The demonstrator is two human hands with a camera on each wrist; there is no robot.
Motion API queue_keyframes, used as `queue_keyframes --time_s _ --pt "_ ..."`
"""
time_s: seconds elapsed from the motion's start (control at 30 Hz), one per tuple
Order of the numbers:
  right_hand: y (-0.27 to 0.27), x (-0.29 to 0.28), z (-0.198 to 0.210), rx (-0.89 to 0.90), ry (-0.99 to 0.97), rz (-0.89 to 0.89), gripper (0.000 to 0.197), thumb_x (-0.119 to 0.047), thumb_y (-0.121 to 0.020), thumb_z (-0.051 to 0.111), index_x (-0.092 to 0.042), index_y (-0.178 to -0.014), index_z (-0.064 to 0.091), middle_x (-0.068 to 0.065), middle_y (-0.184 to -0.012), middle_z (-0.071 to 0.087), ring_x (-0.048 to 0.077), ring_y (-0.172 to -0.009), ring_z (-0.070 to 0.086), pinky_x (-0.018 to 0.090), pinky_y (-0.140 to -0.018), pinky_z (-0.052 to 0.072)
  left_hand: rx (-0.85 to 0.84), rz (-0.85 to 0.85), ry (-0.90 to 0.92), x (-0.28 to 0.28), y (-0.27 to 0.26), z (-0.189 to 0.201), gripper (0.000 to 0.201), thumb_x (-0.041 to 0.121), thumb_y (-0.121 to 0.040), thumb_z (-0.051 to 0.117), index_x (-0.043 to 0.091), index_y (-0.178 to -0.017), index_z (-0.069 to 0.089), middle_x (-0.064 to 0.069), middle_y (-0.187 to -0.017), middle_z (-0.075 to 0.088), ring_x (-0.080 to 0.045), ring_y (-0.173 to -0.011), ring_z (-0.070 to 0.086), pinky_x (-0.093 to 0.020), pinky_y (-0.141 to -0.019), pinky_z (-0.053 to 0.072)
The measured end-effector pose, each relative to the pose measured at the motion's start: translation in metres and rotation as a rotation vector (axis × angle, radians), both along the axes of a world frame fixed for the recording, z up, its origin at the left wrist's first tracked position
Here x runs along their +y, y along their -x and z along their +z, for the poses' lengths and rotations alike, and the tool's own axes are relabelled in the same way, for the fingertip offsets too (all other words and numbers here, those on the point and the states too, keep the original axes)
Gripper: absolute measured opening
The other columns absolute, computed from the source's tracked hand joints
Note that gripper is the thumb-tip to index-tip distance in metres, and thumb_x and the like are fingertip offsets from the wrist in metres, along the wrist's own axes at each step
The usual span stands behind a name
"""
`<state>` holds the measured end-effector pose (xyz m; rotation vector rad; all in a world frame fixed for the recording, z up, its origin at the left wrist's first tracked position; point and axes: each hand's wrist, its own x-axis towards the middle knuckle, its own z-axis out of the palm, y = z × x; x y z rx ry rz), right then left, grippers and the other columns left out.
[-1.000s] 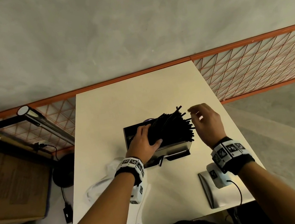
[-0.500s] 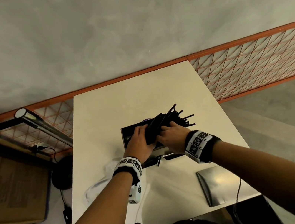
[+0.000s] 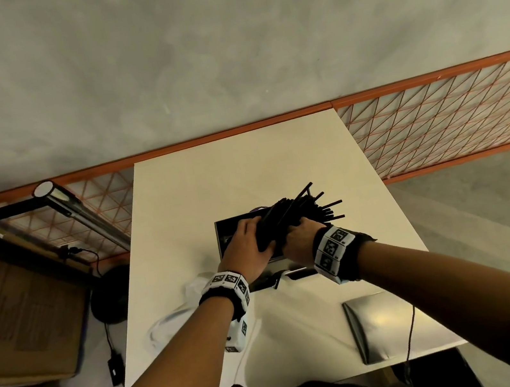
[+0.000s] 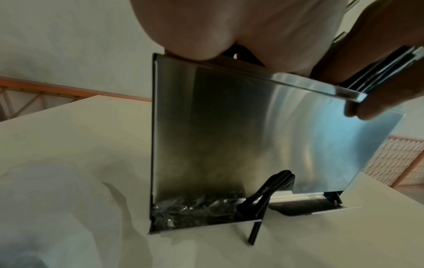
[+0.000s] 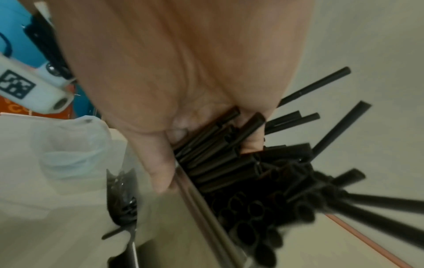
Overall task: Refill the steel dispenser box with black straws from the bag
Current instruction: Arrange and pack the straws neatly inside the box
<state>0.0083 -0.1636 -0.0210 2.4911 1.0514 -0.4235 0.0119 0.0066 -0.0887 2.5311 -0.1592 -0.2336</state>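
Loading straws (image 3: 298,216) into box (image 4: 241,130) | left hand (image 3: 247,255), right hand (image 3: 302,242) both clasping bundle | next: level splayed ends, lower in

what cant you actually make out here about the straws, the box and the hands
- Inside of the steel dispenser box: head view, covered by the black straws and both hands.
- Left hand fingers: left wrist view, only palm shows.
- Right hand fingertips: right wrist view, buried among straws, blurred.
- Bag: head view, faint, contents unreadable.
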Motion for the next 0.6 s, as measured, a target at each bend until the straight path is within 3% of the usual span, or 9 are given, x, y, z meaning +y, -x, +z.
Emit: queue_keyframes --time_s 0.1,0.3,0.47,0.6 --pt "-0.007 -0.002 0.005 0.020 -0.021 0.023 0.033 -0.019 -0.101 0.044 -0.012 -0.127 0.063 0.009 -0.126 0.065 0.032 -0.124 0.056 0.044 -0.105 0.044 -0.001 -0.006 0.007 0.000 0.000 0.000 0.067 0.042 -0.093 0.070 0.018 -0.150 0.043 0.001 -0.149 0.040 -0.029 -0.119 0.061 -0.039 -0.094 0.052" --pt "-0.015 -0.007 0.021 0.027 -0.086 -0.011 0.038 -0.017 -0.100 0.045 -0.008 -0.136 0.053 0.011 -0.129 0.062 0.030 -0.118 0.061 0.039 -0.097 0.049 0.005 -0.034 0.026 0.003 -0.001 -0.003 0.070 0.036 -0.090 0.073 0.019 -0.151 0.042 0.000 -0.148 0.040 -0.027 -0.122 0.060 -0.041 -0.098 0.052" --pt "-0.028 -0.013 0.039 0.113 -0.079 -0.123 0.025 -0.015 -0.097 0.051 -0.011 -0.119 0.063 0.008 -0.113 0.069 0.031 -0.103 0.066 0.040 -0.086 0.055 -0.011 -0.011 0.105 0.005 0.000 -0.003 0.065 0.037 -0.092 0.069 0.024 -0.150 0.043 0.004 -0.148 0.041 -0.025 -0.123 0.059 -0.041 -0.098 0.052" --pt "-0.035 -0.016 0.040 0.164 -0.044 -0.209 0.029 -0.016 -0.098 0.050 -0.012 -0.124 0.059 0.009 -0.117 0.066 0.032 -0.104 0.065 0.035 -0.073 0.047 -0.034 -0.010 0.211 0.006 0.001 0.001 0.060 0.047 -0.098 0.062 0.027 -0.152 0.042 0.006 -0.145 0.044 -0.020 -0.126 0.057 -0.040 -0.103 0.050"
